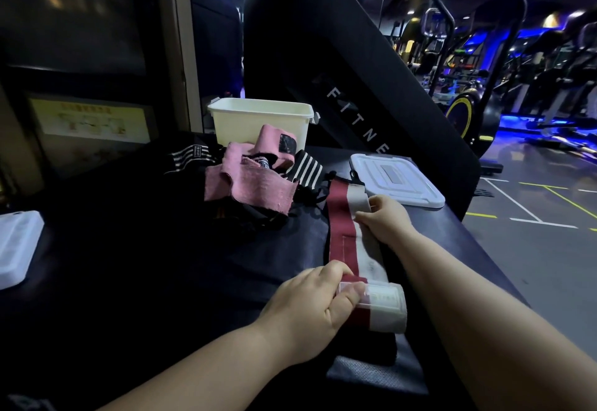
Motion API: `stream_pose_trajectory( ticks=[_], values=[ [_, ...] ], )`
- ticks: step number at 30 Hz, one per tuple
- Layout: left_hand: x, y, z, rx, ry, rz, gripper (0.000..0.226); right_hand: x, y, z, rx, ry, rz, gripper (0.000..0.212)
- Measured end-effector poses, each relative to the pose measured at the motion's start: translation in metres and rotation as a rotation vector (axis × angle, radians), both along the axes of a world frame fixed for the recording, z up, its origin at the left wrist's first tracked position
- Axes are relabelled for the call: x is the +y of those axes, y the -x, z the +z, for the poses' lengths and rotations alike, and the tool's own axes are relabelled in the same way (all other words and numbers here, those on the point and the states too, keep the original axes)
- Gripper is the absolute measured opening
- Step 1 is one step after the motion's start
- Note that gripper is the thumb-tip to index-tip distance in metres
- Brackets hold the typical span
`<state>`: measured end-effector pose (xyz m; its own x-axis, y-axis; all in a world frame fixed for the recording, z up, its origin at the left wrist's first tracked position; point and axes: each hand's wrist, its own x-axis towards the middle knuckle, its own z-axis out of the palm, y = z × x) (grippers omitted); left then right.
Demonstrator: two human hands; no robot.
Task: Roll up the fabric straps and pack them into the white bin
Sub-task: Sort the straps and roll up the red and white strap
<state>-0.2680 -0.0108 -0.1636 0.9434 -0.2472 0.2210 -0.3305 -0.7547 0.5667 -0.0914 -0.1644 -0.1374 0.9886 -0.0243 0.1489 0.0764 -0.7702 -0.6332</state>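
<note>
Left hand (318, 302) around rolled strap (376, 307), right hand (386, 218) farther along.

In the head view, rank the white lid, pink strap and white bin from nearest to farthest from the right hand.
1. white lid, on the right, just beyond the right hand holding the red-and-white strap.
2. pink strap, in the pile to the left.
3. white bin, behind that pile, at the back.
</note>
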Motion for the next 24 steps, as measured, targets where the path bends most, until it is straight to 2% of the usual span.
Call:
stream_pose_trajectory(
  ticks=[8, 9, 12, 13, 16, 19, 22, 24],
  values=[
    [0.001, 0.002, 0.002, 0.013, 0.008, 0.004, 0.066, 0.004, -0.001, -0.003, 0.044, -0.041, 0.003, 0.067],
    [0.001, 0.002, 0.002, 0.016, 0.009, 0.006, 0.067, 0.003, -0.001, -0.003, 0.016, -0.035, 0.022, 0.063],
    [0.001, 0.002, 0.002, 0.026, 0.0, 0.007, 0.066, -0.001, -0.006, -0.007, -0.052, -0.001, 0.042, 0.03],
    [0.001, 0.003, 0.002, 0.032, -0.003, 0.005, 0.063, -0.002, -0.008, -0.008, -0.065, -0.021, 0.034, 0.027],
    [0.0, 0.004, 0.006, 0.058, -0.004, -0.005, 0.048, -0.003, -0.011, -0.011, -0.116, -0.066, -0.002, 0.026],
    [0.0, 0.005, 0.009, 0.066, -0.016, -0.004, 0.037, -0.001, -0.014, -0.011, -0.133, 0.023, 0.009, 0.019],
    [-0.001, 0.004, 0.006, 0.069, -0.01, 0.006, 0.033, -0.003, -0.017, -0.016, -0.066, 0.076, 0.036, 0.018],
    [-0.003, 0.002, 0.004, 0.059, -0.011, 0.014, 0.033, -0.006, -0.019, -0.017, -0.016, 0.093, 0.056, 0.027]
  ],
)
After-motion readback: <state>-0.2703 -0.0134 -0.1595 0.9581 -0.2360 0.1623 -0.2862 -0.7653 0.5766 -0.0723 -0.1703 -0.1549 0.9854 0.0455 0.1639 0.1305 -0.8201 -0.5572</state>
